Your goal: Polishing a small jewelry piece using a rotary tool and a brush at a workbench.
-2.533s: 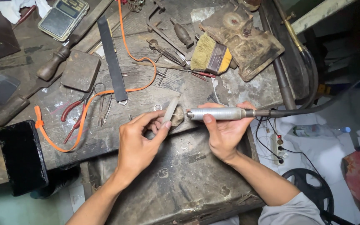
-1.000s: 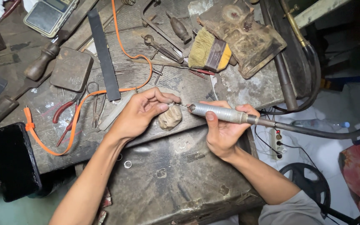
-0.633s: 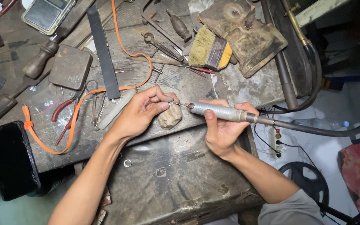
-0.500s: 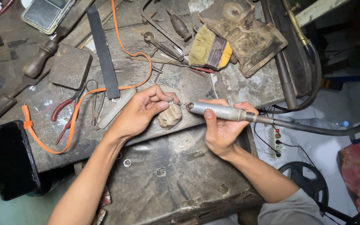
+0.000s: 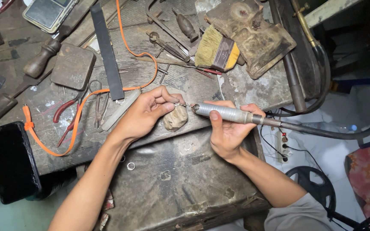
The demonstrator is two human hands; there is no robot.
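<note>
While my left hand pinches a tiny glinting metal piece between thumb and forefinger, it holds that piece over the worn tan wooden bench peg at the near edge of the grimy workbench. My right hand is closed around the silver cylindrical rotary handpiece, whose tip meets the piece; its dark flexible shaft runs off to the right. Left of my left hand lie red-handled pliers and an orange cord. Farther away sits a yellow-bristled brush. A small metal ring rests on the dark lower surface near me.
</note>
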